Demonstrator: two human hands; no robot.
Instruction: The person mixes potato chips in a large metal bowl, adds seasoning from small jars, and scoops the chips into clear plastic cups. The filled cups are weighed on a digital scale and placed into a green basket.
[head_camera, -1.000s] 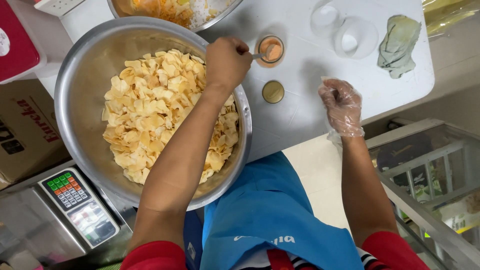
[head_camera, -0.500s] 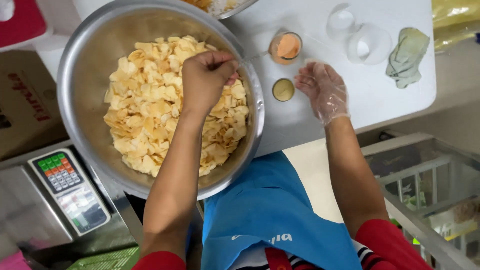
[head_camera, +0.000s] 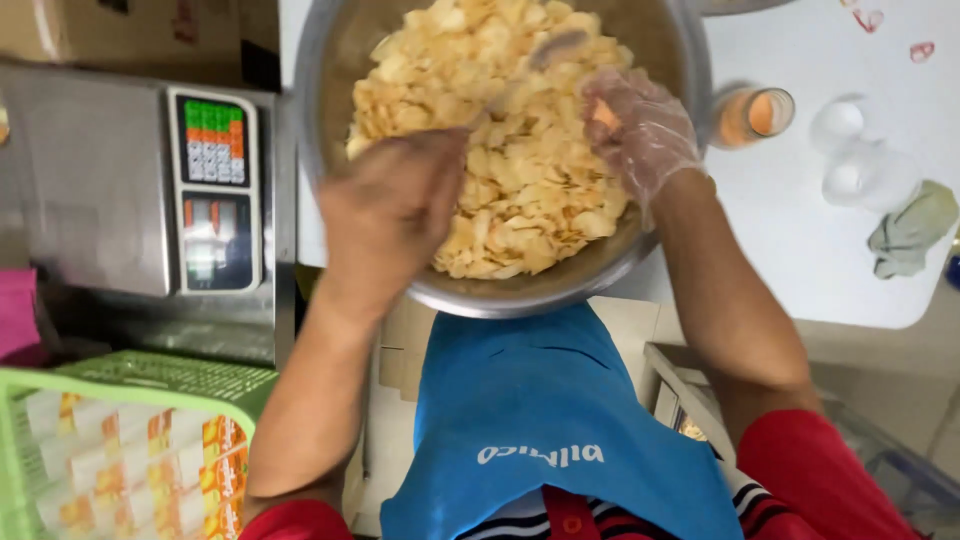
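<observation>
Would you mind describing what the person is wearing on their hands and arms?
The left hand is bare, with no glove. The right hand wears a thin, clear, crinkled disposable plastic glove that ends near the wrist. Both forearms are uncovered, and short red sleeves show at the upper arms. No watch or jewellery is visible.

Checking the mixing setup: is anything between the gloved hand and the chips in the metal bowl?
Nothing visible. The right hand in a clear plastic glove is already over the pale yellow chips inside the round metal bowl; the bare left hand grips a blurred utensil alongside.
</observation>
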